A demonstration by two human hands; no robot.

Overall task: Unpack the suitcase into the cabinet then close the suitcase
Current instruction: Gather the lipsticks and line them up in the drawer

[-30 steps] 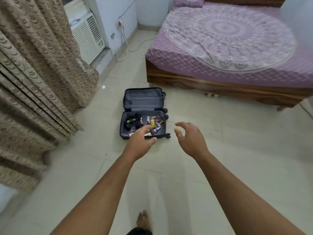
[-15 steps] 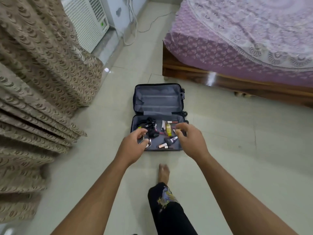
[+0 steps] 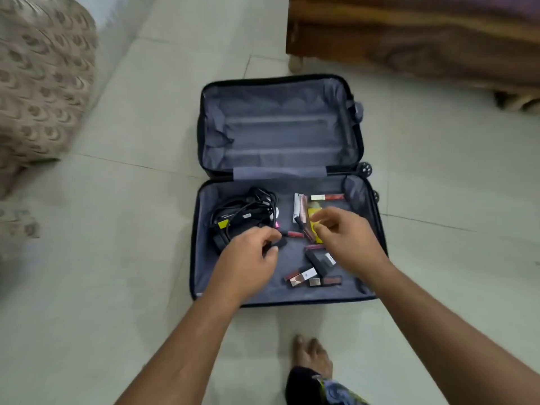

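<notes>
A dark suitcase (image 3: 280, 168) lies open on the tiled floor, its grey-lined lid flat at the far side. The near half holds a tangle of black cables (image 3: 245, 211) at the left and several small cosmetic tubes and boxes (image 3: 309, 276) at the right. My left hand (image 3: 248, 261) is inside the near half beside the cables, thumb and fingers pinched on a small black item (image 3: 279, 244). My right hand (image 3: 344, 238) hovers over a yellow item (image 3: 314, 213), fingers apart and curled, holding nothing that shows. The cabinet is out of view.
A wooden bed frame (image 3: 409, 36) stands at the upper right, close behind the suitcase. A patterned beige curtain (image 3: 38, 83) hangs at the left. My bare foot (image 3: 312, 358) rests on the floor just in front of the suitcase.
I have moved up to the suitcase and bent over it. Both hands went from above the floor into the near half, and the left hand closed on a small black item.
</notes>
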